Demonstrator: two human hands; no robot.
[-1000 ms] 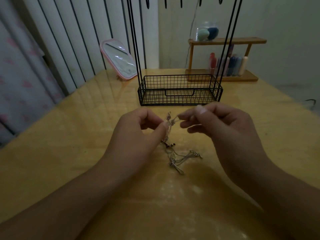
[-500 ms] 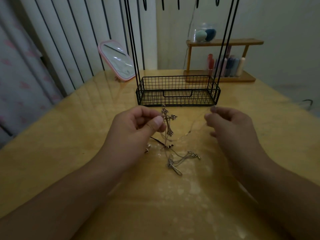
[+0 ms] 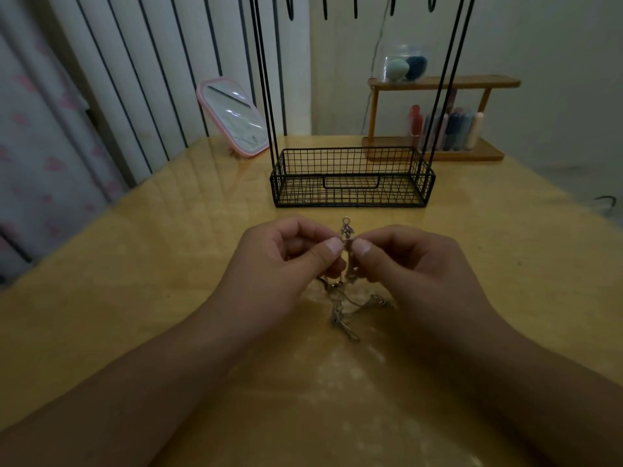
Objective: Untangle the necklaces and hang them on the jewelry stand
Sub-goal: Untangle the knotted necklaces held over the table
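Note:
A tangle of thin silver necklaces [image 3: 347, 311] hangs from my fingers down onto the wooden table [image 3: 135, 281]. My left hand [image 3: 286, 261] and my right hand [image 3: 411, 261] meet in the middle, each pinching the tangle's upper part between thumb and forefinger. A small pendant with a ring [image 3: 346, 228] sticks up above the thumbs. The black wire jewelry stand [image 3: 350, 176] sits just beyond my hands, its tall rods rising out of view, with hooks [image 3: 325, 8] along the top edge.
A pink-framed mirror [image 3: 232, 116] leans at the back left. A wooden shelf [image 3: 438, 119] with bottles and a jar of sponges stands at the back right, behind the stand. A curtain hangs at the left edge.
My right hand, which had pulled a strand out to the right, has come back to the middle and pinches the tangle beside my left thumb. The pendant now stands above both thumbs.

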